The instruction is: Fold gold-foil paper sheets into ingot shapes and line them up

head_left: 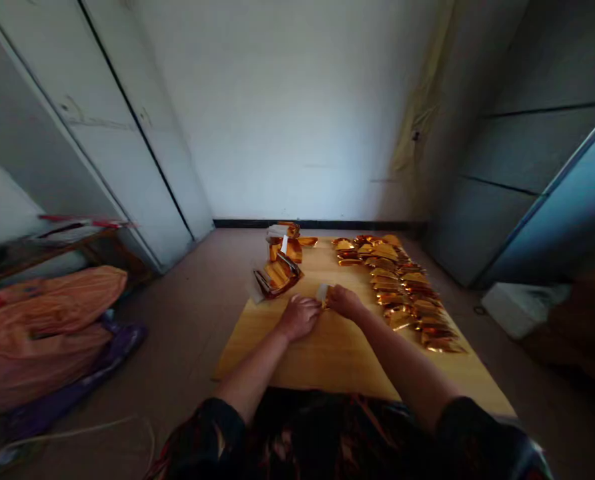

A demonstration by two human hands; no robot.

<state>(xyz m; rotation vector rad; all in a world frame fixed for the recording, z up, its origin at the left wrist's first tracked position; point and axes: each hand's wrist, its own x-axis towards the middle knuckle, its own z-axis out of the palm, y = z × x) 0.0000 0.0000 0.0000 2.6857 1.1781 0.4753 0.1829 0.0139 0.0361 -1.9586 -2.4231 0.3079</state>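
Over the middle of the wooden table, my left hand [300,317] and my right hand [345,301] meet at a small piece of gold foil paper [322,292] with a pale side showing. The fingers of both hands are closed on it, the right at its right edge and the left at its lower left; much of the piece is hidden by them. Beyond my left hand lie loose stacks of gold foil sheets [277,273], some in clear wrapping. To the right of my right hand, many folded gold foil pieces [385,280] lie in overlapping rows.
The wooden table [347,353] stands near a white wall [297,133]. On the left are pale cabinet doors [117,120] and a heap of orange and purple cloth [52,320]. A white box [512,307] sits on the floor at right, near a grey cabinet [517,160].
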